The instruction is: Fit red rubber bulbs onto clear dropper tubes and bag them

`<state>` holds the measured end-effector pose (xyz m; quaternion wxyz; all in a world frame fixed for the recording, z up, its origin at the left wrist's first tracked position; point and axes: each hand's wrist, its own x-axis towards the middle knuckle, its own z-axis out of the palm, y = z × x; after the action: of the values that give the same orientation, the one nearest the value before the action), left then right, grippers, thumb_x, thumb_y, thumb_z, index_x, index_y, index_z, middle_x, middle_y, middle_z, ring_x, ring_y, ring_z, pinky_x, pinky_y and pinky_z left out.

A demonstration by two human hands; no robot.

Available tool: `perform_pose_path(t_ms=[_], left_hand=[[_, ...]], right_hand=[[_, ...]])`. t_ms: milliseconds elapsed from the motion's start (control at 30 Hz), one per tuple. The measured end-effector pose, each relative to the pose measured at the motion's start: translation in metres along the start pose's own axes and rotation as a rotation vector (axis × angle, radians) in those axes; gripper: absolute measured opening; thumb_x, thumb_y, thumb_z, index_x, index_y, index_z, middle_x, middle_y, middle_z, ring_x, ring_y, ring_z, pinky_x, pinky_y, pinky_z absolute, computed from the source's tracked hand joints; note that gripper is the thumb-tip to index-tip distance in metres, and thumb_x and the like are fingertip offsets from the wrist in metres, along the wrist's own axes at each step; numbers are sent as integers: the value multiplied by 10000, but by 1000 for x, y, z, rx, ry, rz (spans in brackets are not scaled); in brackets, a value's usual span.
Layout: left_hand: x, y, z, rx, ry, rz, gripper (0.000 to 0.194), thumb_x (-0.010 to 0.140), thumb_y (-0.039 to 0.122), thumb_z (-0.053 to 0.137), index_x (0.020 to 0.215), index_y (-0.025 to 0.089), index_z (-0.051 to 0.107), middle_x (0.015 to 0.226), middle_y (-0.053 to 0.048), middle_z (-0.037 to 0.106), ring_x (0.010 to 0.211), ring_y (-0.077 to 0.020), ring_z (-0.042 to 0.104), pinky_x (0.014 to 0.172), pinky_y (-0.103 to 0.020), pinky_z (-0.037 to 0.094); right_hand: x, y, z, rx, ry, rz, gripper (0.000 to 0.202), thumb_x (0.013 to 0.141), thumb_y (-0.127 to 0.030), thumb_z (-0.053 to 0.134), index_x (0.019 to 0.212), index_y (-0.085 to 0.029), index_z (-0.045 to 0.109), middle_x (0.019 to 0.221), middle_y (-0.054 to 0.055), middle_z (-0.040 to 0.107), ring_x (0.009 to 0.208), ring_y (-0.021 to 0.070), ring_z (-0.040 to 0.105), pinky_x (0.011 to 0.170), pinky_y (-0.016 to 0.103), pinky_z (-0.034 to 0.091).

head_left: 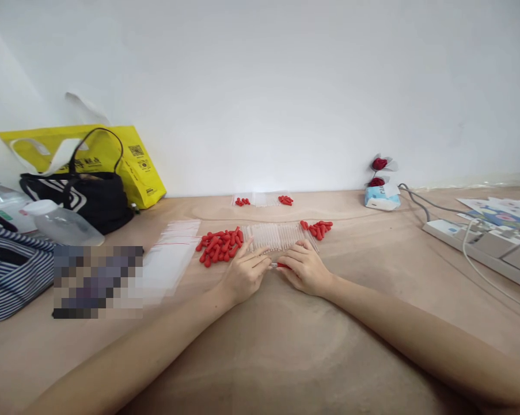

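Red bulb [284,266]: in the right hand [305,266], just in front of the row of clear tubes [275,236]; mostly covered by fingers. Probably light, rubbery, forgiving of a firm pinch. Best taken at the neck rather than the rounded end, likely to squash and twist.
Thin end [274,265]: clear or silvery, projecting from the red bulb toward the left hand [246,271]; likely a tube, cannot tell for certain. Probably stiff, smooth, a little slippery, at risk under sideways bending. Best held close to the joint.
Right grip: fingers and thumb closed around the red bulb.
Left grip: fingers drawn near one another beside the thin end; cannot tell whether pinching or merely touching.
Tube row: laid side by side beyond both hands. Likely very light and quick to roll; best lifted singly, near mid-length.
Left red pile [217,248]: loose and jumbled beside the row. Likely soft, hard to damage.
Right red pile [319,229]: smaller, at the opposite end.
Plastic bags [169,259]: flat, overlapping, left of the larger pile. Probably limp and slippery; best taken by one edge.
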<state>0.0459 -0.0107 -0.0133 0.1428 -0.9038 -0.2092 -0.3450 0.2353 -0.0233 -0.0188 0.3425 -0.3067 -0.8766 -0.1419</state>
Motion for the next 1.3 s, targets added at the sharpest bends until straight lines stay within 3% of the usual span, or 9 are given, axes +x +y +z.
perform_pose_path(t_ms=[367,467,633,767,867,967,1033,1100,1300], left_hand=[[-1,-1,0,-39,-37,-55,186,846,126,407,844,169,588,812,-28,684,978,-188,586,1029,-489,229],[0,-2,3,-77,-7,-130,169,848,164,424,848,169,592,817,-34,684,939,-188,601,1001,-488,273],[5,1,4,-188,31,-300,184,859,209,418,832,171,596,804,-29,672,809,-153,620,899,-418,398],[7,2,1,-243,62,-335,177,854,224,431,906,168,591,869,-49,661,834,-156,606,846,-366,437],[7,2,-3,-249,93,-354,225,837,242,455,1023,160,552,974,-78,633,932,-178,574,840,-354,446],[8,1,-4,-247,67,-391,218,822,248,476,1001,153,556,954,-80,626,924,-184,567,816,-349,458],[8,1,-3,-245,32,-393,179,811,246,491,940,157,578,909,-69,630,880,-179,574,790,-346,464],[8,1,-2,-234,0,-381,143,802,246,503,877,168,597,883,-58,629,847,-177,576,774,-353,462],[6,1,0,-207,-33,-376,116,793,239,516,789,181,617,877,-51,619,836,-181,571,776,-380,438]], right_hand=[[1,1,1,35,-8,29,187,835,-223,434,781,-165,603,672,30,606,683,133,497,722,317,309],[1,2,1,187,49,231,145,809,-281,496,816,-181,602,738,32,631,718,146,530,722,328,337],[7,-3,12,773,181,708,307,709,-444,581,836,-168,538,718,33,609,666,143,563,623,283,433],[16,-1,18,956,222,751,344,726,-452,538,926,-174,507,713,12,562,639,126,544,590,262,444],[23,27,9,819,288,732,388,788,-403,449,1114,-192,432,739,1,525,653,117,516,602,257,431],[23,73,-6,584,334,830,446,803,-379,403,1191,-164,354,695,-13,497,616,117,486,592,259,410],[20,100,-14,449,244,969,513,760,-396,471,1178,-124,352,621,-32,485,563,121,477,554,254,388],[16,116,-17,320,99,1055,435,737,-396,495,1075,-127,449,612,-19,513,555,124,487,550,250,373],[15,116,-3,-8,-198,1045,273,730,-370,512,939,-202,564,736,22,625,703,157,558,627,253,346]])
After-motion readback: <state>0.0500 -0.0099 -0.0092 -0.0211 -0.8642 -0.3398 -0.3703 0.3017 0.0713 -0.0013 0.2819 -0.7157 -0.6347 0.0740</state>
